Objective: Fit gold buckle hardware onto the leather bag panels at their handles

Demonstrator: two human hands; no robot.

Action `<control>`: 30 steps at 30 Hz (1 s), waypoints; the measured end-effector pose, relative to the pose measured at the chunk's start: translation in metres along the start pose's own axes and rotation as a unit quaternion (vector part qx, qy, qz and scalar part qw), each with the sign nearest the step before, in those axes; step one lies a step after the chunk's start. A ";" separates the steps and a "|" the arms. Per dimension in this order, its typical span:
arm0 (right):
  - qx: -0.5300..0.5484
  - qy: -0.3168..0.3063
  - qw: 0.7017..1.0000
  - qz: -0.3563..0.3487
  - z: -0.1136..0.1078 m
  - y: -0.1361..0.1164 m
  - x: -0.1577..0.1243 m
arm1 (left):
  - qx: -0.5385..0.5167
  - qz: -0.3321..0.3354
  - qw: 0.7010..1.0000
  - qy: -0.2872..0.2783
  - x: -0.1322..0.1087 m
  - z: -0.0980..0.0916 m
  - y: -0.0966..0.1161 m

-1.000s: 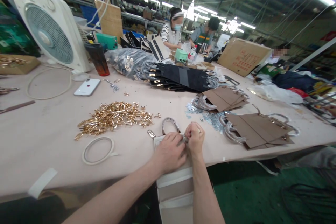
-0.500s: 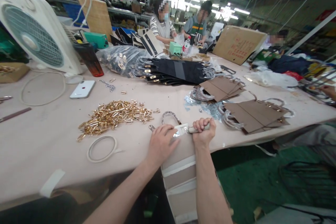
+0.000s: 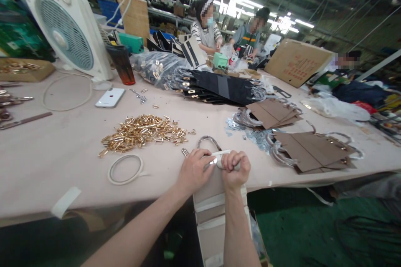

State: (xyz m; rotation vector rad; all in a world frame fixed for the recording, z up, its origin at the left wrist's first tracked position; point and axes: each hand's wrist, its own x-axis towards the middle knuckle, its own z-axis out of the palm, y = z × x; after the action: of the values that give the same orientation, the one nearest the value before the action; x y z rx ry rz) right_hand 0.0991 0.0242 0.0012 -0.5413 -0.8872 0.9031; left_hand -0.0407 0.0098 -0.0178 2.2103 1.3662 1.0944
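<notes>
Pale-covered worktable (image 3: 87, 175) in a workshop lit by strip lights (image 3: 252, 3) under a dark roof, with green floor (image 3: 300, 225) past the near edge at right. At the middle of that edge, beige bag piece (image 3: 209, 206) with arched handle (image 3: 209, 138), partly on the table and partly hanging below. Over this piece, left hand (image 3: 194, 170) with fingers extended and laid down, any pinch impossible to tell; just beside, right hand (image 3: 234, 170) with fingers clenched round a pale-handled tool (image 3: 219, 161). To the left, heap of gold-coloured fittings (image 3: 142, 134), tape roll (image 3: 125, 182), white phone (image 3: 110, 97), dark tumbler (image 3: 122, 64) and box fan (image 3: 65, 33). To the right, 2 stacks of brown bags (image 3: 313, 151) with wrapped handles, near bluish scraps (image 3: 259, 140). Farther back, pile of black pieces (image 3: 219, 86) touching a plastic-covered bundle (image 3: 163, 71); also tilted cardboard carton (image 3: 297, 63). Across the table, 2 co-workers (image 3: 203, 35), 1 in striped sleeves.
</notes>
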 end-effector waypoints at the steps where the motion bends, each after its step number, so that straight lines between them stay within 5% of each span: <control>1: -0.004 0.002 1.000 -0.005 0.000 0.002 -0.001 | 0.000 0.001 1.000 -0.001 0.001 0.000 0.000; 30: -0.070 0.026 0.997 0.013 0.012 0.008 0.000 | -0.034 0.028 0.999 -0.026 0.002 -0.002 -0.011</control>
State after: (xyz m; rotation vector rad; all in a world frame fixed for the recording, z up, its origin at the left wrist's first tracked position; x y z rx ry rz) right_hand 0.0856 0.0283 0.0020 -0.6953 -0.9019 0.8502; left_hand -0.0479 0.0164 -0.0225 2.2256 1.2344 1.0787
